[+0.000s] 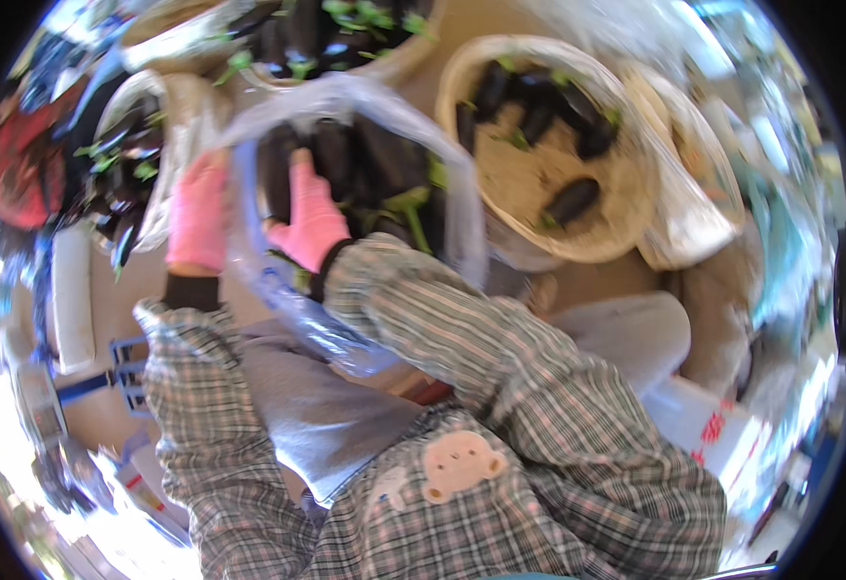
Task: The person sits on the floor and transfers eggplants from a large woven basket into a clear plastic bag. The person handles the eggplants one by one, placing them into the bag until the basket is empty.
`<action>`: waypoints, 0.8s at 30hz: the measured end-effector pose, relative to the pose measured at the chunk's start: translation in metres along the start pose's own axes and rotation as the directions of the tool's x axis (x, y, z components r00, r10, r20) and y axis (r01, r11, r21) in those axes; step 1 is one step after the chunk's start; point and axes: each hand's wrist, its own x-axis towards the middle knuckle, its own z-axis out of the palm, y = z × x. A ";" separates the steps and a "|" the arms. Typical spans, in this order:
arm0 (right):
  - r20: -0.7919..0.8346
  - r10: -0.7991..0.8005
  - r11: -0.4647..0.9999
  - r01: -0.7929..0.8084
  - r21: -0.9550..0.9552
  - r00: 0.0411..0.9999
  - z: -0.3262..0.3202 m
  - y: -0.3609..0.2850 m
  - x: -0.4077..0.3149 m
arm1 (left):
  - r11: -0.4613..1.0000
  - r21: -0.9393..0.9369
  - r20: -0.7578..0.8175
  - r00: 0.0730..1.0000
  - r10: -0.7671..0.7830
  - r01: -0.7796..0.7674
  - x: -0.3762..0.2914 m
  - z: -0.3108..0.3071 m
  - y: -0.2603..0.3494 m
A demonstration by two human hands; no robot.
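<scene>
A round container lined with a clear plastic bag (466, 210) stands before me, with several dark eggplants (387, 156) in it. My right hand (310, 214), in a pink knitted glove, reaches inside and lies against the eggplants at the left; its thumb and fingers are apart, and whether it grips one is unclear. At the bag's left outer side is my left hand (198, 210), also in a pink glove. Its fingertips are blurred near the bag's rim, so I cannot tell whether they hold the plastic. Green stems (412, 210) show among the eggplants.
A round basket (568, 246) with several eggplants stands at the right, beside another plastic-lined basket (691, 239). More eggplants fill a basket (394, 65) at the top and a lined one (169, 145) at the left. A white box (698, 420) lies at the lower right.
</scene>
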 end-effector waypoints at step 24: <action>-0.148 0.429 0.152 0.090 0.984 0.891 -0.292 0.285 -0.025 | 0.203 0.613 0.790 0.585 -0.185 -0.763 -0.159 0.095 -0.100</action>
